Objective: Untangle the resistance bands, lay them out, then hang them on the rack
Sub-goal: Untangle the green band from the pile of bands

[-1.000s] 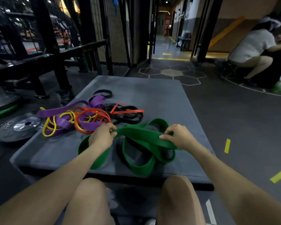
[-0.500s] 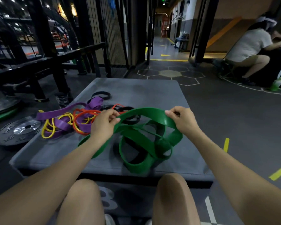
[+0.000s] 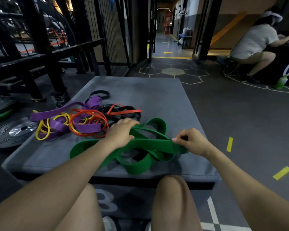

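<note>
Bare knees and forearms are filling the bottom of the view, cut off by its lower edge. Just past the knees, a grey padded rectangular mat (image 3: 157,90) is lying on the dark gym floor, and a wide green rubber resistance band (image 3: 140,164) is sprawling in overlapping loops across its near edge. How many green loops are making up that heap is hard to tell, since they are crossing over one another and something dark is showing underneath.

The person's left hand (image 3: 122,132) is reaching over the green band with its fingers curled down onto a strand; the fingertips are hidden behind the hand, so the exact grip is not showing. The right hand (image 3: 190,140) is pinching a flat stretch of the same band between thumb and bent fingers, holding it slightly above the mat.

Farther back on the mat's left side, purple flat bands (image 3: 57,112), thin yellow loops (image 3: 45,129), orange-red bands (image 3: 88,122) and black bands (image 3: 123,112) are lying knotted together, their ends impossible to trace. A separate black loop (image 3: 99,94) is resting just beyond them.

Off the mat's left edge, a round grey weight plate (image 3: 10,134) is lying flat, partly cut off. Behind it, black steel rack frames (image 3: 40,60) are fading into darkness. Far right, another person in a pale shirt (image 3: 254,40) is crouching, partly hidden by a dark box.
</note>
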`<state>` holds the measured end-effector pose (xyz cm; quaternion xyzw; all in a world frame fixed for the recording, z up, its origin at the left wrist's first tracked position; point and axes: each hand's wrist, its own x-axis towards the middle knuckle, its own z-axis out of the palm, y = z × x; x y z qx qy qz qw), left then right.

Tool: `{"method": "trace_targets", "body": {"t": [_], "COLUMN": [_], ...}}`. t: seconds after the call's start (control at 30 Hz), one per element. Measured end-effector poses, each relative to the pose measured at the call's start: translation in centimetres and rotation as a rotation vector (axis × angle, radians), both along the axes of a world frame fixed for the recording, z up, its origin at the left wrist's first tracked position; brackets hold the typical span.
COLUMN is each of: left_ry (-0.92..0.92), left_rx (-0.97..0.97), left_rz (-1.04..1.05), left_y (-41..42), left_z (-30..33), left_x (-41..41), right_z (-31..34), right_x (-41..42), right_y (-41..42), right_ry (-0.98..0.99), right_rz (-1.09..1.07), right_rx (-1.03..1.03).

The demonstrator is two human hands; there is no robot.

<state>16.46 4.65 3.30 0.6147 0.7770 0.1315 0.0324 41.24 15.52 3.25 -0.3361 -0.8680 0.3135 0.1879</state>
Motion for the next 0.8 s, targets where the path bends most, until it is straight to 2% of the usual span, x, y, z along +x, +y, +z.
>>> {"method": "trace_targets", "body": {"t": [0.1, 0.2, 0.33, 0.5, 0.6, 0.67, 0.73, 0.8], "left_ry": [-0.007, 0.052, -0.110, -0.362, -0.551, -0.569, -0.435, -0.298], "left_rx": [-0.135, -0.103, 0.153, 0.420, 0.583, 0.653, 0.528, 0.315], "left_rz": [0.010, 0.024, 0.197, 0.383, 0.613, 0.753, 0.814, 0.771], "left_y": [1.2, 1.5, 1.7, 0.3, -1.1, -2.2, -3.2, -3.6], "left_z": [-0.1, -0.2, 0.5, 4.7, 6.8, 7.5, 7.5, 6.7], "left_x": [-0.7, -1.0, -1.7, -6.0, -9.0, -11.3, -12.5, -12.4], "right_z": [-0.3, -0.2, 0.5, 2.5, 3.6, 3.7, 3.3, 2.6], "right_x": [0.0, -0.3, -0.8, -2.8, -4.1, -4.4, -4.6, -4.6], "right_y": [0.1, 0.4, 0.4, 0.3, 0.2, 0.2, 0.4, 0.6], "right_ry": [-0.021, -0.014, 0.050, 0.089, 0.053, -0.020, -0.145, -0.223], "right_rz": [0.035, 0.036, 0.016, 0.005, 0.034, 0.050, 0.047, 0.024], "right_rx": [-0.003, -0.023, -0.038, -0.016, 0.042, 0.072, 0.117, 0.141]}}
